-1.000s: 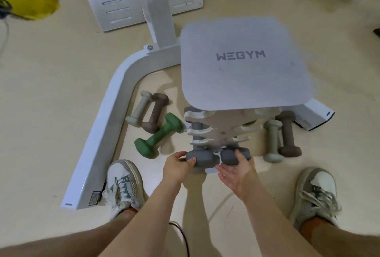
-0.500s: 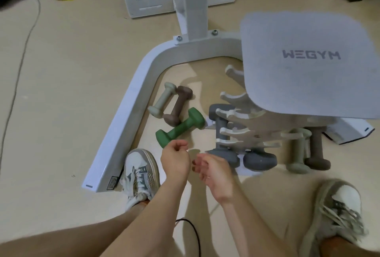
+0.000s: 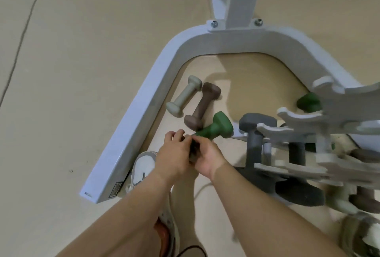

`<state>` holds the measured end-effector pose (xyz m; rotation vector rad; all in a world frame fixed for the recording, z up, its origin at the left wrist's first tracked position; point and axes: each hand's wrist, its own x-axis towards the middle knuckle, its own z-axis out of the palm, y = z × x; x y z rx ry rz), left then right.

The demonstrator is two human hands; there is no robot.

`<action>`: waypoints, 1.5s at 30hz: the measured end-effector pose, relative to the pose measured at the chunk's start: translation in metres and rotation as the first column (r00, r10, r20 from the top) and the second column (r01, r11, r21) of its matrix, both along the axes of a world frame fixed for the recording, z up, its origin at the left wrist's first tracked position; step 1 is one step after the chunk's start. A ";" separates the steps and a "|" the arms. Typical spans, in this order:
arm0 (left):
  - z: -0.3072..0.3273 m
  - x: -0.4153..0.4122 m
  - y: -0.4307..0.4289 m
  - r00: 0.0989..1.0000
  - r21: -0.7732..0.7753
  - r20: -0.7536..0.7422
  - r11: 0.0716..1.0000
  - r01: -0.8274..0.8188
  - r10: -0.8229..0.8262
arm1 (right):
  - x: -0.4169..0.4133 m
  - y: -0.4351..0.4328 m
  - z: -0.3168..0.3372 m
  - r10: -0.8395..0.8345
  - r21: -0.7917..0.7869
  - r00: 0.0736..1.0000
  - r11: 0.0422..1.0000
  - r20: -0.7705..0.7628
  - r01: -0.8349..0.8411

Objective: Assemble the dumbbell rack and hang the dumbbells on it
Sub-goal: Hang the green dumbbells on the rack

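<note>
Hands met at the near end of the green rubber-coated dumbbell (image 3: 213,128): left hand (image 3: 171,157) and right hand (image 3: 207,157) both grasped it, its long axis running away toward the white rack (image 3: 304,131) at the right.

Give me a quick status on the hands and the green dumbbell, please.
Left hand and right hand both closing on green dumbbell, still on floor. Rack to the right, grey pair hung. Brown dumbbell touching it.

We see soft, even indoor light, fairly bright, with no harsh glare. Faint shadows fall on the floor (image 3: 61,92) below the forearms at lower centre. The rack (image 3: 308,154) at right is smeared by motion blur, as is the lower right corner. Straight edges bow toward the frame borders from the wide lens.
</note>
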<state>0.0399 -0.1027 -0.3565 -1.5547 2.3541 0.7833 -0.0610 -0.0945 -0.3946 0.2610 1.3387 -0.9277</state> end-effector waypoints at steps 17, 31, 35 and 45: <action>0.079 0.010 0.020 0.533 0.730 -0.290 0.544 -0.415 0.795 | -0.033 0.059 0.092 0.416 -0.052 0.885 0.899 -0.210 -0.435; 0.124 0.030 0.084 0.858 0.599 0.028 0.678 -0.425 0.513 | 0.011 0.146 0.136 0.588 0.054 0.718 0.786 -0.373 -0.616; 0.133 0.031 0.106 0.898 0.646 0.109 0.656 -0.390 0.426 | 0.013 0.169 0.154 0.694 0.137 0.422 0.595 -0.583 -0.792; 0.146 -0.011 0.152 0.410 0.833 -0.132 0.325 -0.448 0.903 | -0.003 0.218 0.230 0.443 0.273 -0.079 0.394 -0.893 -0.877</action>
